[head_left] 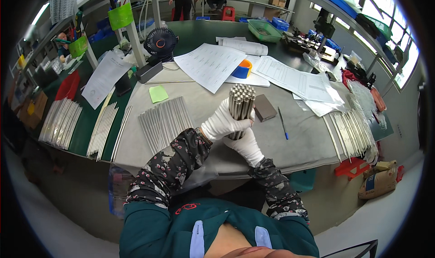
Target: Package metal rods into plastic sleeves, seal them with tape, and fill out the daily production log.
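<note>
Over the front half of the table (308, 149), near the middle of its front edge, we hold a bundle of metal rods (242, 99) roughly upright. Our gloved left hand (223, 121) is wrapped around it, while our gloved right hand (246, 145) sits lower, touching its bottom end; how far those fingers close we cannot tell. Just right of the bundle lies a dark block (265, 108) and, farther toward the right edge, a pen (282, 122) with a blue end. To our left, a row of loose rods (163, 122) lies side by side toward the front edge, with a yellow-green note (158, 94) behind it. More rods (351, 133) lie by the front right corner, and printed papers (210, 64) spread toward the back edge
</note>
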`<state>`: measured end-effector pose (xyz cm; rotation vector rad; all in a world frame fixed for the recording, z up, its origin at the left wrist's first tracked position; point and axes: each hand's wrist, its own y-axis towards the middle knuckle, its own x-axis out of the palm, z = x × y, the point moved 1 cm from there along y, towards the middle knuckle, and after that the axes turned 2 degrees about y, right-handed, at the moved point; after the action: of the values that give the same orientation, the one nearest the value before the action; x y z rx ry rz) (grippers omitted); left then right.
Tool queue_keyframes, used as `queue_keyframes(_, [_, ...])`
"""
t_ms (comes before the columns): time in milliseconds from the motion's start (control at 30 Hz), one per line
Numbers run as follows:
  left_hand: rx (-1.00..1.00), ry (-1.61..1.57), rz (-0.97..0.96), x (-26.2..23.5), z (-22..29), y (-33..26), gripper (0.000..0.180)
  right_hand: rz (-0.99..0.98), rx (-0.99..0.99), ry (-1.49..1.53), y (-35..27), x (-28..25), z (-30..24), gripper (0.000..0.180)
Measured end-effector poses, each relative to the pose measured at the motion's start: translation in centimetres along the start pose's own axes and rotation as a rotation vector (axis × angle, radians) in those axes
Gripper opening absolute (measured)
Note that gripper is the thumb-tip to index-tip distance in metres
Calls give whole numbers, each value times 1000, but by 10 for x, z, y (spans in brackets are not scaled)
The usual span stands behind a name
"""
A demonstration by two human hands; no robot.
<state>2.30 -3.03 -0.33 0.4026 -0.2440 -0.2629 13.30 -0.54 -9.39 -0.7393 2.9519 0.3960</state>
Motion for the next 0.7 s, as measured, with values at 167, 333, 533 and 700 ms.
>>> queue_keyframes(167, [-93,-2,-108,-9,-14,2,43,-19,-52,72,0,-5,-2,57])
queue_keyframes(333, [-31,275,-114,-7,-26,-4,36,-211,111,-36,-15,-40,-43,63])
queue_keyframes(533, [3,594,-72,-1,-40,-9,29,-31,-156,353,-30,-81,-107,52])
queue_keyframes(700, [73,724,32,22,-62,-18,23,-91,137,780,-43,-76,-127,53])
